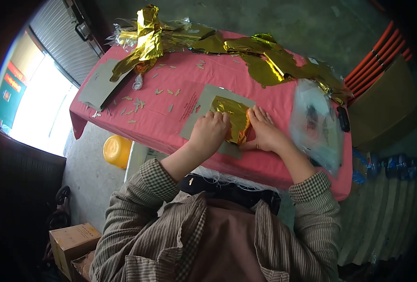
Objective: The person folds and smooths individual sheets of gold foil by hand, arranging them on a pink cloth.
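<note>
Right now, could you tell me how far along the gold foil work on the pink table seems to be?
Foil scraps scattered on the pink table suggest cutting already happened. In hand: the left hand and right hand press a gold foil sheet onto a grey card. Apparently left: long crumpled foil strips along the far edge and another grey card, both unused.

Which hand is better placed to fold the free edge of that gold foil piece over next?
Probably the right hand: its fingertips rest at the gold foil piece's right edge. The left hand lies closed on the foil's left side over the grey card, pinning it.
</note>
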A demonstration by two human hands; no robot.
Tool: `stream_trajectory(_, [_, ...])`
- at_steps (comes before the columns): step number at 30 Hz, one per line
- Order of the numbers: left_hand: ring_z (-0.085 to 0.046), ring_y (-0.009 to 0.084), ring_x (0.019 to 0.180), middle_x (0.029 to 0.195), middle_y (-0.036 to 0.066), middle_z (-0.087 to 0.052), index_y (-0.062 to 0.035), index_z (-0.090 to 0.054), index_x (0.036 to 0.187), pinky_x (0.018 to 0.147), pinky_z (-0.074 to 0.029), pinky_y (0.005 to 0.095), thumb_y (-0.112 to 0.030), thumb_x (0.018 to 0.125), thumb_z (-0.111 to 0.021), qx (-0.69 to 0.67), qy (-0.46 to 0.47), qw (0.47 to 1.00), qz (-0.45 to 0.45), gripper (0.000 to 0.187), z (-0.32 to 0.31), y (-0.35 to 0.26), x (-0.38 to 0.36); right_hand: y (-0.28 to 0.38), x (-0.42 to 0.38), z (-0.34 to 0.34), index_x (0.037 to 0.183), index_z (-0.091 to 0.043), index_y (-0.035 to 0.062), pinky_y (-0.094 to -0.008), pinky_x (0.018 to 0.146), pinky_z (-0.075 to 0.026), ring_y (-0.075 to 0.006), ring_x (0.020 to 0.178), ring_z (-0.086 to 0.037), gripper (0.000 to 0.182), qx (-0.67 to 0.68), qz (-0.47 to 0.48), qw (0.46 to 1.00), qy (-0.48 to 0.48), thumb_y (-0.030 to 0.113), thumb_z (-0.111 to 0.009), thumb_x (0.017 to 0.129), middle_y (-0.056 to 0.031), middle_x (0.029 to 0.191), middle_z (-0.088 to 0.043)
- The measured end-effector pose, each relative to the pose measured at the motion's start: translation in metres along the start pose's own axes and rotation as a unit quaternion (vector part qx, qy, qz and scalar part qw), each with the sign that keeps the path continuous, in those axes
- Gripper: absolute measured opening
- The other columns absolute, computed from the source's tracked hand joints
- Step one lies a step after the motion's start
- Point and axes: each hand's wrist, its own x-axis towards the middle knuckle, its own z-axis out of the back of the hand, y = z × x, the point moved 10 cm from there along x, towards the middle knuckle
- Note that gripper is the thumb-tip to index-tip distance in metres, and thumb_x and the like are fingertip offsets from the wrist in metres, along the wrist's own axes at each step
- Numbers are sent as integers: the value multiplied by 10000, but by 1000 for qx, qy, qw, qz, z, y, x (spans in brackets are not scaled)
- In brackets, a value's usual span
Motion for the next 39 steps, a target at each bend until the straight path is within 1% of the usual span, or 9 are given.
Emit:
stream_trajectory(8, [-575,229,789,793,42,-552,-65,-522,912,636,-495,344,-166,744,-583,-40,14,999,-5,206,-3,19,0,8,18,-2,1397,-88,-48,-395,1111,-108,-364,1369,-67,1243,-4,-20,1000,-8,575,-753,552,-289,1447,-80])
stream_trajectory(11, [-560,294,945,960,89,-589,-60,-538,1046,778,-480,396,-181,790,-559,-186,54,980,39,284,-13,58,6,5,18,-5,1398,-91,-48,-389,1111,-107,-362,1371,-55,1244,-4,-14,1000,1,609,-731,558,-286,1449,-76])
stream_trajectory(13, [-459,340,1157,1208,144,-524,-70,-506,1185,939,-398,429,-220,842,-530,-202,-37,978,-30,375,-1,69,11,5,17,-5,1398,-91,-48,-388,1111,-108,-361,1371,-52,1242,-5,-16,1000,1,620,-722,562,-284,1450,-75])
stream_trajectory(14, [-282,319,1314,1391,145,-357,-89,-417,1308,1050,-271,445,-289,894,-474,-192,49,980,-29,463,-21,72,12,5,18,-5,1398,-92,-49,-387,1111,-109,-360,1371,-49,1241,-9,-17,1000,1,631,-713,567,-281,1450,-74])
stream_trajectory(20, [-127,285,1375,1465,90,-235,-118,-295,1393,1095,-108,484,-370,943,-356,-206,161,963,-62,519,-57,57,9,4,15,-4,1399,-86,-49,-388,1112,-106,-362,1371,-46,1242,-14,-14,1000,17,642,-704,572,-277,1454,-62])
stream_trajectory(27, [-139,280,1373,1458,90,-251,-115,-309,1385,1092,-131,486,-352,934,-387,-199,152,965,-82,516,-52,48,9,8,15,-3,1400,-88,-46,-388,1111,-110,-363,1371,-42,1237,-19,-12,1000,11,643,-701,575,-274,1456,-53])
stream_trajectory(33, [-295,298,1310,1343,110,-422,-95,-438,1281,1063,-202,503,-296,892,-479,-231,76,966,-83,440,-2,30,-10,7,13,-3,1399,-81,-50,-385,1111,-111,-361,1372,-40,1241,-3,-9,1000,3,633,-709,575,-275,1457,-47])
stream_trajectory(35, [-361,290,1271,1276,101,-488,-84,-500,1214,1049,-223,512,-279,855,-544,-237,76,959,-137,411,10,15,-35,7,13,-3,1398,-81,-52,-382,1111,-109,-358,1372,-36,1239,4,1,1000,-6,632,-708,578,-274,1457,-46])
stream_trajectory(39, [-358,270,1279,1273,96,-494,-76,-520,1202,1054,-220,512,-274,814,-596,-171,41,979,-106,442,19,5,-69,6,13,-4,1398,-82,-53,-381,1111,-107,-358,1373,-37,1232,-3,0,1000,-5,628,-707,584,-274,1457,-47])
